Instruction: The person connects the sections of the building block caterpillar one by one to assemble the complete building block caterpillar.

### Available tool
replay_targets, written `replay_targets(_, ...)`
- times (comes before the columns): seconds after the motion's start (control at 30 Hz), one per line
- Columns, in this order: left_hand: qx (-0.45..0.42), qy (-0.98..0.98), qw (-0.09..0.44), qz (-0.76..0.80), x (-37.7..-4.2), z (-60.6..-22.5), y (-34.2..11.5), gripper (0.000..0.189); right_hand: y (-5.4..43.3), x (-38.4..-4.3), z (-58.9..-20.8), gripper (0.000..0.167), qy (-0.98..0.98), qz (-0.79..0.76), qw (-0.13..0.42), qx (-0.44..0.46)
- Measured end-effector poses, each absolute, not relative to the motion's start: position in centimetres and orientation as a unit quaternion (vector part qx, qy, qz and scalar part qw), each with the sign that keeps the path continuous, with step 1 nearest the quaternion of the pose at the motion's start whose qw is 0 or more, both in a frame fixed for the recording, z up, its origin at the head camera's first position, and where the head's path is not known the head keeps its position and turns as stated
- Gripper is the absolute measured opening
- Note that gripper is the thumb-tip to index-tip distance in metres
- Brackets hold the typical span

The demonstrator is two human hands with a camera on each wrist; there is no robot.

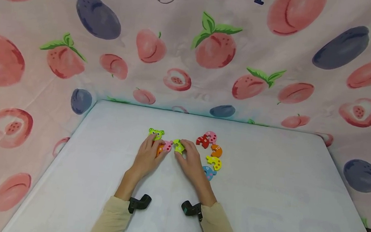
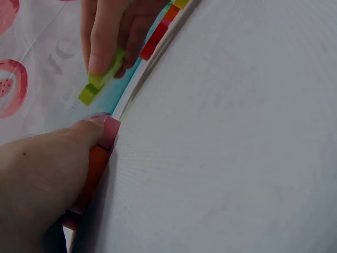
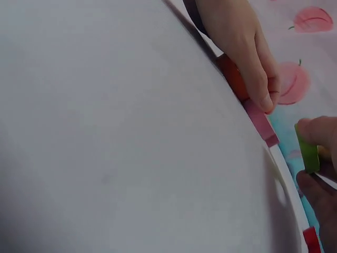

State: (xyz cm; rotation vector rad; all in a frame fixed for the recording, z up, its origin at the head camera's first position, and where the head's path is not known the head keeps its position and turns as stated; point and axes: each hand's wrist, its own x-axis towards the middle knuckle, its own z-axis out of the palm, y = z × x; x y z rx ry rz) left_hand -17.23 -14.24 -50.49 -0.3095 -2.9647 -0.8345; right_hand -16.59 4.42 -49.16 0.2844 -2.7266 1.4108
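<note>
My right hand (image 1: pixel 189 162) pinches a light green puzzle piece (image 1: pixel 179 146) between thumb and fingers. In the left wrist view that green piece (image 2: pixel 100 79) is held tilted, raised above the table's surface. To its left, my left hand (image 1: pixel 147 156) holds a pink spotted puzzle piece (image 1: pixel 168 145) with thumb and index finger. An orange puzzle piece (image 1: pixel 159 150) lies against the pink one, partly hidden under the left hand. Beyond the left fingertips a green animal-head piece (image 1: pixel 156 133) with eyes shows, its lower part covered by the fingers.
Right of the right hand lie more puzzle pieces in a loose curve: pink (image 1: pixel 211 136), red (image 1: pixel 203 141), orange (image 1: pixel 216 151), yellow (image 1: pixel 214 163) and blue (image 1: pixel 208 172), the last partly behind the wrist. The white table (image 1: pixel 281 180) meets a fruit-print cloth (image 1: pixel 178 40) at its back edge.
</note>
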Motion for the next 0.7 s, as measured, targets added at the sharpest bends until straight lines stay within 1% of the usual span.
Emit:
replay_targets(0.2, -0.098, -0.958, 0.018, -0.268, -17.2, -50.3, -14.2, 0.046, 3.1, -18.2, -49.6, 0.047, -0.883, 0.460, 0.010, 0.094)
replay_targets(0.37, -0.101, -0.958, 0.018, -0.267, -17.1, -50.3, -14.1, 0.047, 2.6, -18.8, -50.1, 0.047, -0.880, 0.464, 0.003, 0.097)
replay_targets(0.7, -0.107, -0.957, 0.040, -0.266, -17.1, -50.6, -14.2, 0.044, 2.3, -19.1, -50.6, 0.045, -0.875, 0.475, 0.011, 0.094)
